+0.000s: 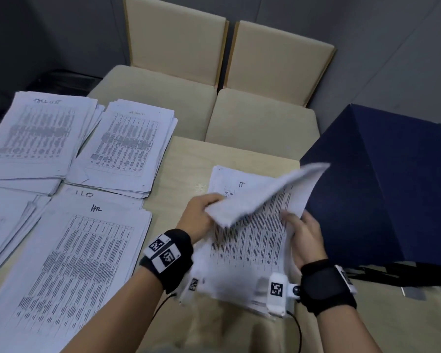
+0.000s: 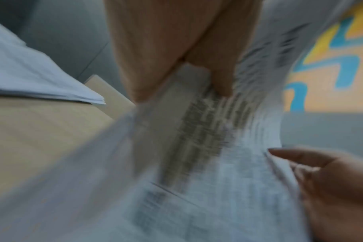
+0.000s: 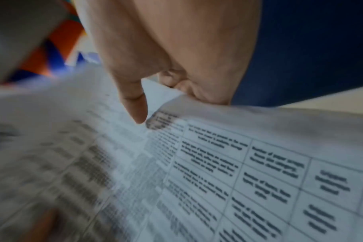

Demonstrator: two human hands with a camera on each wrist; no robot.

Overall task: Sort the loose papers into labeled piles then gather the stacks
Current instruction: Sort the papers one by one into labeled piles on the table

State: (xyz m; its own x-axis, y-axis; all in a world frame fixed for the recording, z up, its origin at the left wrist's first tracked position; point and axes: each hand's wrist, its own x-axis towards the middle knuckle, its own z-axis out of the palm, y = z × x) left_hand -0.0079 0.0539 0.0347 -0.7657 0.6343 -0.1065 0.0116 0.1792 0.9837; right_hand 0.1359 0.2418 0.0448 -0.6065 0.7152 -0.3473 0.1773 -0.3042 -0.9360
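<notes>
A pile of printed sheets marked "IT" [image 1: 250, 248] lies on the wooden table [image 1: 189, 161] in front of me. My left hand [image 1: 201, 212] pinches the near-left corner of a lifted sheet [image 1: 267, 194] that bows up and to the right over the pile. The left wrist view shows thumb and fingers [image 2: 215, 65] clamped on that blurred sheet [image 2: 199, 131]. My right hand [image 1: 303, 233] holds the pile's right edge, thumb on top and fingers curled under the upper sheets [image 3: 238, 163]. That thumb [image 3: 137, 106] points down at the page.
Sorted piles lie to the left: one marked "HR" [image 1: 74, 263], one "Admin" [image 1: 127, 146], one at the far left corner [image 1: 36, 133], and another at the left edge [image 1: 3, 225]. A dark blue angular object [image 1: 392, 187] stands close on the right. Two beige chairs [image 1: 178, 52] face the table.
</notes>
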